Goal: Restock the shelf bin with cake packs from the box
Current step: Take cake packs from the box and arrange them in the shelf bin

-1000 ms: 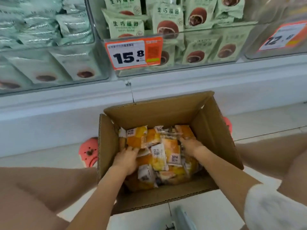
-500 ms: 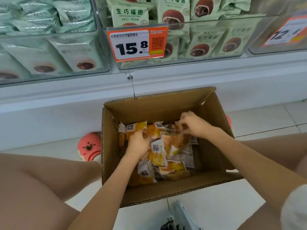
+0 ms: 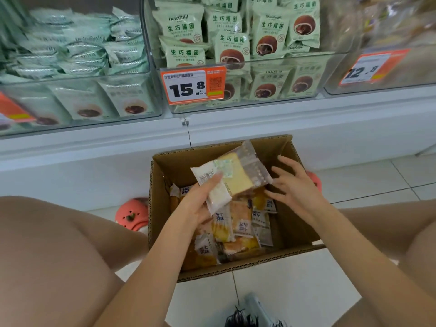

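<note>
Cardboard walls of the box point(image 3: 162, 208) sit on the tiled floor point(image 3: 295, 291) between the crouching person's knees, and loose cake packs point(image 3: 233, 223) in yellow and orange wrappers lie heaped across its bottom. Just above that heap the left hand point(image 3: 195, 204) grips a lifted cake pack point(image 3: 232, 175), thumb laid across its white label end and fingers curled under it, so the clear wrapper and pale sponge slice tilt up toward the shelf. The right hand point(image 3: 295, 185) holds nothing: its fingers are spread and relaxed, the fingertips at or just beside the pack's crimped clear edge, though I cannot tell whether they truly touch. To do this step well, I would judge it best to steady the pack with that free hand, keep the grip on the sealed ends and not squeeze the soft cake, then lift it clear of the box rim before reaching up. Pink clogs point(image 3: 132, 214) show on either side of the box. Beyond, clear shelf bins point(image 3: 271, 100) hold green packs point(image 3: 184, 27), with an orange price tag point(image 3: 192, 84) clipped to the front; which bin takes these cakes is not shown.
</note>
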The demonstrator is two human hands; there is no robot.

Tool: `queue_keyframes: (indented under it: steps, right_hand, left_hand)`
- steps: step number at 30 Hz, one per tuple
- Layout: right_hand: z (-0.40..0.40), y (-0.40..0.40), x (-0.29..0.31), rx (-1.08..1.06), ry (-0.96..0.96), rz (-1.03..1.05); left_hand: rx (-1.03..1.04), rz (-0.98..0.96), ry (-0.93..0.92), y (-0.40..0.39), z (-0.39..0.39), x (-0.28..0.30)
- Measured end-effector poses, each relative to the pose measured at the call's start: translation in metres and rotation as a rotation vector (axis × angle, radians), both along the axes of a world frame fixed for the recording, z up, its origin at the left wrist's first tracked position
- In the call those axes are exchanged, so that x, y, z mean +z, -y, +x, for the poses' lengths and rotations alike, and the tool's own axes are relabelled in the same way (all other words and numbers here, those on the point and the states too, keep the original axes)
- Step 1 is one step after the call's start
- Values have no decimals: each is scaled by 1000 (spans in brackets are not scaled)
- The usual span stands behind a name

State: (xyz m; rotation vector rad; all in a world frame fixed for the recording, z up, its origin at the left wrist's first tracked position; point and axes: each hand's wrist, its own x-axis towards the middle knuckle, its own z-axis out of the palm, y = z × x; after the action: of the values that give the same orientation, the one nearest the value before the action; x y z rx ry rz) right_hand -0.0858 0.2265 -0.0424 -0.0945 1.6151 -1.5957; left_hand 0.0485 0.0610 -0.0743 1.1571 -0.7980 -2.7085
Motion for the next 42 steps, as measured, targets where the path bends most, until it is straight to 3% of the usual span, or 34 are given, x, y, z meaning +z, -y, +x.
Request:
queue_keyframes:
  steps: [2, 3, 9, 10, 12, 15, 18, 20, 22, 23, 25, 26, 27, 31, 34, 38, 42]
  right_hand:
    - [11, 0, 6, 2, 227, -84]
    - [14, 0, 8, 48, 228, -83]
    - [6, -3, 26, 119, -72, -6]
    - [6, -3, 27, 103, -41, -41]
    - [4, -3, 26, -19, 234, -219]
    - [4, -5, 21, -175, 631, -453]
    - [10, -4, 21, -93, 587, -238]
    - [15, -2, 17, -51, 508, -179]
    - [14, -1, 14, -60, 449, -246]
    - [13, -1, 14, -64, 412, -283]
    - [8, -2, 15, -49, 314, -317]
    - [7, -2, 15, -28, 268, -322]
    - [7, -2, 15, -6, 240, -330]
    - [8, -5, 12, 56, 221, -365]
    - [6, -5, 18, 129, 172, -360]
    - [7, -1, 16, 29, 190, -392]
    - [13, 6, 13, 9, 137, -365]
  left_hand:
    - [-65, -69, -48, -3, 2, 11]
    - [-130, -160, -44, -5, 3, 17]
    - [-295, -808, -82, -3, 14, 38]
    - [-305, -951, -57, -2, 15, 40]
    - [-342, -1237, 15, -1, 15, 44]
    - [-352, -1447, -77, -4, 15, 52]
    - [-401, -1699, -208, -10, 15, 52]
    - [-387, -1771, -169, -13, 15, 50]
    - [-332, -1602, 58, -11, 15, 52]
    - [-279, -1374, 138, -7, 17, 53]
    - [-165, -748, 109, 2, 17, 58]
    - [-180, -519, 73, 5, 17, 58]
    - [-240, -447, 53, 5, 18, 57]
    - [-302, -593, 110, 2, 17, 47]
    - [-375, -567, 85, 7, 19, 48]
    - [-552, -559, -15, 2, 18, 49]
    - [-445, -473, -95, -8, 14, 44]
